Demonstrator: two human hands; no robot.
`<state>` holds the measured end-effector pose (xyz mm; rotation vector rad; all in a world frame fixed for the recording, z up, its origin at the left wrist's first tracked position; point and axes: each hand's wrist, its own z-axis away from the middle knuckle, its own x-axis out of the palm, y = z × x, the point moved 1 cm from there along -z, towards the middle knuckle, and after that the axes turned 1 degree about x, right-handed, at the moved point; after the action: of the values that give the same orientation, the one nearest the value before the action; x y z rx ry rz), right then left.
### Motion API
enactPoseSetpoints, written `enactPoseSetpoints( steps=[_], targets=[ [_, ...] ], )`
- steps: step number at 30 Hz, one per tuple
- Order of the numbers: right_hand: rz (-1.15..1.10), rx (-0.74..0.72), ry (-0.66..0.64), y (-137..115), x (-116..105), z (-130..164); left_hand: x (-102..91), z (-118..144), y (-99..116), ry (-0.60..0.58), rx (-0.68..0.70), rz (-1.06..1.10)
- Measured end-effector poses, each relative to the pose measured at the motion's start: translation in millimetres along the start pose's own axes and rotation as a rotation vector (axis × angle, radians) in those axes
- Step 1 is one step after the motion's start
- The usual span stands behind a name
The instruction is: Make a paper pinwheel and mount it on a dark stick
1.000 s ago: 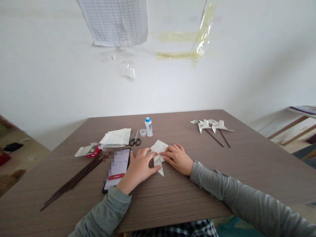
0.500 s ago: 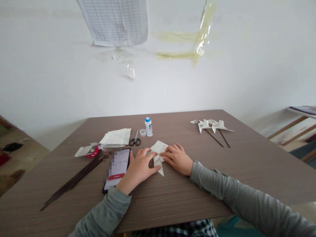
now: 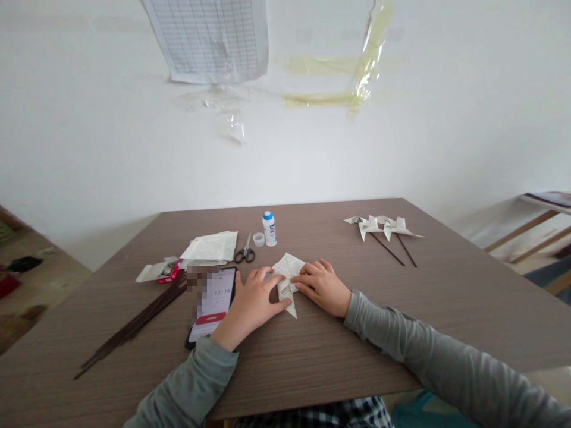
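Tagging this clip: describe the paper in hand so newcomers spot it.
On the brown table, between the left hand and right hand, lies a folded printed paper. Unlike the stacked sheets or the pinwheels, it is touched by both hands.

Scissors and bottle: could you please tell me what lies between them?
In the head view, a small pale cap lies between the scissors and the bottle.

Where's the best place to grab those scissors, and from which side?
Take the scissors by the black handles, probably from the near side, slightly right: they lie flat, handles toward you and blades pointing at the wall, while the paper stack sits close on the left.
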<state>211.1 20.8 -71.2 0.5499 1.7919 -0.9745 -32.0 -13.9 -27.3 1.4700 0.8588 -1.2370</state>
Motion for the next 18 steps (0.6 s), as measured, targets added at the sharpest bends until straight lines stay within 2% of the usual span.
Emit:
enactPoseSetpoints(
  steps=[9,18],
  targets=[
    [0.052,0.003,-0.016,-2.5,-1.7,0.8,2.5,-0.8,-1.3,0.008,0.005,0.012],
    [0.011,-0.001,0.013,1.0,1.5,1.6,2.8,-0.9,-1.7,0.016,0.005,0.016]
  ],
)
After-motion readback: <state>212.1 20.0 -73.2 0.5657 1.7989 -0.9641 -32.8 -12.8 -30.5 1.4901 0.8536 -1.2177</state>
